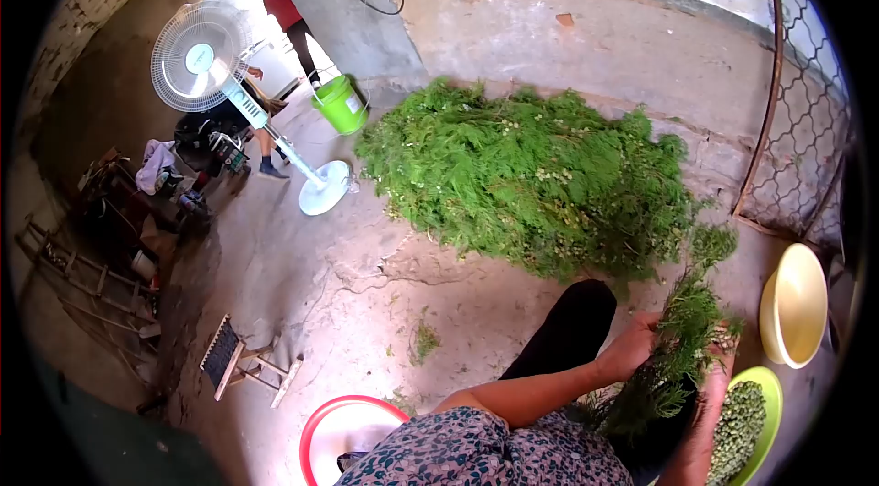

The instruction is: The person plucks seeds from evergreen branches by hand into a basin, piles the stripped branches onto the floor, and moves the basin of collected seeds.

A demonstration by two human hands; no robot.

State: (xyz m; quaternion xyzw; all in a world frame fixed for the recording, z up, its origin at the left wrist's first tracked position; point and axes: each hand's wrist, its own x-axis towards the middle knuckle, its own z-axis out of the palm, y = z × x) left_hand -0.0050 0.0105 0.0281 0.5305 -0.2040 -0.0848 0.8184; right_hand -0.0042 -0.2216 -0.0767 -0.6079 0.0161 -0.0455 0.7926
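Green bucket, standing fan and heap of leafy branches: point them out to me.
Green bucket (341, 110): head view, on its outer side.
Standing fan (200, 58): head view, on the hub of its grille.
Heap of leafy branches (531, 179): head view, near its middle.

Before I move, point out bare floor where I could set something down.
The floor is bare between the fan base and folding stool, and mostly bare from the stool to the green pile, save loose sprigs. It is crowded on the right: left hand, right hand, leafy stems, green bowl and yellow basin sit close together.
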